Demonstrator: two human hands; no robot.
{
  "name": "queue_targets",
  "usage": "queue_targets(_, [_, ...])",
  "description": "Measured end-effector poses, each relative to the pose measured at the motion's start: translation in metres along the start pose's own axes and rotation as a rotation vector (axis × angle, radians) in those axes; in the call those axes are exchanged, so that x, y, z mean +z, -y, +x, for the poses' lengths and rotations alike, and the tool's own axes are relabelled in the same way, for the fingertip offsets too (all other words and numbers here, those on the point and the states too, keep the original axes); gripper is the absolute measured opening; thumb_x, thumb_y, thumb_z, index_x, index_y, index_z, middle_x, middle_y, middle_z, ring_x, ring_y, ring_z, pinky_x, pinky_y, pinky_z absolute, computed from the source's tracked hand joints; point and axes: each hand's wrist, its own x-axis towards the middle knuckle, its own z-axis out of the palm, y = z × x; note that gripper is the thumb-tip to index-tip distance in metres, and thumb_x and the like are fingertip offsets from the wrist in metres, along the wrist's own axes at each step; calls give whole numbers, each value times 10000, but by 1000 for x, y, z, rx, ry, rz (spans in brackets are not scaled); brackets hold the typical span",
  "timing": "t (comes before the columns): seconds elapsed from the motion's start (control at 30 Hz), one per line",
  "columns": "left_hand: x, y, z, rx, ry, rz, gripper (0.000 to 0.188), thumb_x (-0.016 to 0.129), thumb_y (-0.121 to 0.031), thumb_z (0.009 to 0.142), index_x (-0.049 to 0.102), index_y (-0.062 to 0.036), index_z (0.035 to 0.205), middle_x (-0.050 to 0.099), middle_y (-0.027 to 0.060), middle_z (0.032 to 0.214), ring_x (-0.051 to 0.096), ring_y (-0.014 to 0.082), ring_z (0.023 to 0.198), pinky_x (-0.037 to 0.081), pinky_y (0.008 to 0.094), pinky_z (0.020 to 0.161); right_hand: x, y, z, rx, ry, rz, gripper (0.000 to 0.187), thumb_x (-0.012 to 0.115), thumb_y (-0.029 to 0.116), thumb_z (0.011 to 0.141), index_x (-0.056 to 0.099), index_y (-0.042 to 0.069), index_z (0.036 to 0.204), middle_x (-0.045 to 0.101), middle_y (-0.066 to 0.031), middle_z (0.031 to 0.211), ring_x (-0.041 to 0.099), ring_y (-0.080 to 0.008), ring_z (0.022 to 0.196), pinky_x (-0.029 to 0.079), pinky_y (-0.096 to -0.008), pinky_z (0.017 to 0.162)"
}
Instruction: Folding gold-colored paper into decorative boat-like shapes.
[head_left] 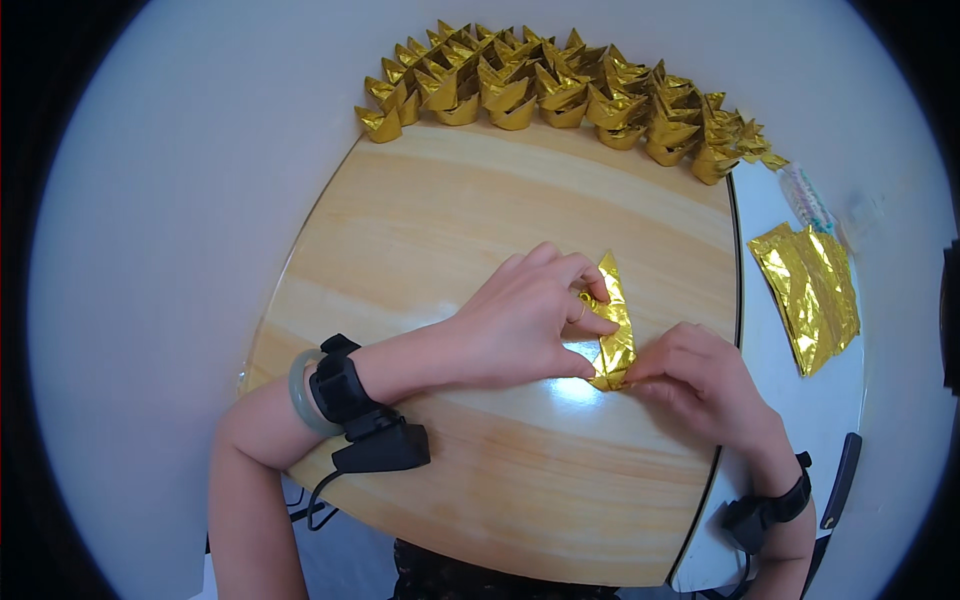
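A partly folded piece of gold foil paper (618,340) lies on the wooden table, long and narrow, with a pointed tip at its far end. From its left side my left hand (530,315) grips it, fingertips on the upper part and thumb at the lower edge. My right hand (705,380) is closed in a pinch on the near right corner of the same paper. Part of the foil is hidden under the left fingers, where a ring also shows.
Rows of folded gold foil boats (510,95) stand along the far table edge (330,190). On the white surface (790,440) to the right lie a stack of gold foil sheets (810,295), a clear patterned packet (806,200) and a dark, narrow object (843,480).
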Motion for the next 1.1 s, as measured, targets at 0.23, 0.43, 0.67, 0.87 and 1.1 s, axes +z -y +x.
queue_targets(0.23, [1, 1, 0, 11, -4, 14, 407, 804, -233, 680, 738, -191, 1079, 561, 3, 1180, 471, 222, 1051, 371, 358, 965, 16, 3, 6, 355, -165, 110, 118, 685, 110, 853, 635, 17, 905, 629, -112, 758, 614, -242, 648, 487, -324, 596])
queue_targets(0.43, [-2, 1, 1, -19, 25, -11, 401, 796, -230, 690, 735, -189, 1084, 562, 6, 1190, 462, 233, 1084, 366, 371, 980, 18, 4, 11, 415, -205, 130, 139, 709, 115, 840, 637, 3, 882, 654, -102, 726, 631, -178, 602, 494, -287, 570])
queue_targets(0.67, [-1, 2, 1, -31, 19, -29, 378, 778, -235, 701, 736, -167, 1071, 566, 15, 1182, 467, 246, 1108, 344, 374, 1012, 22, 5, 13, 470, -267, 160, 160, 727, 100, 834, 615, -8, 868, 672, -82, 706, 651, -133, 604, 510, -247, 574])
queue_targets(0.87, [6, 8, 1, -9, -55, -43, 413, 784, -273, 698, 722, -156, 1089, 567, 25, 1159, 476, 252, 1106, 345, 381, 1002, 20, 9, 16, 530, -256, 135, 168, 736, 97, 826, 609, -9, 857, 675, -82, 704, 660, -134, 616, 516, -247, 580])
queue_targets(1.1, [8, -2, 2, -10, -54, 83, 547, 792, -285, 695, 652, -167, 1211, 539, 48, 1153, 466, 275, 1099, 353, 387, 974, 20, 9, 17, 529, -254, 105, 175, 737, 113, 824, 612, -7, 843, 678, -93, 707, 661, -152, 607, 509, -255, 571])
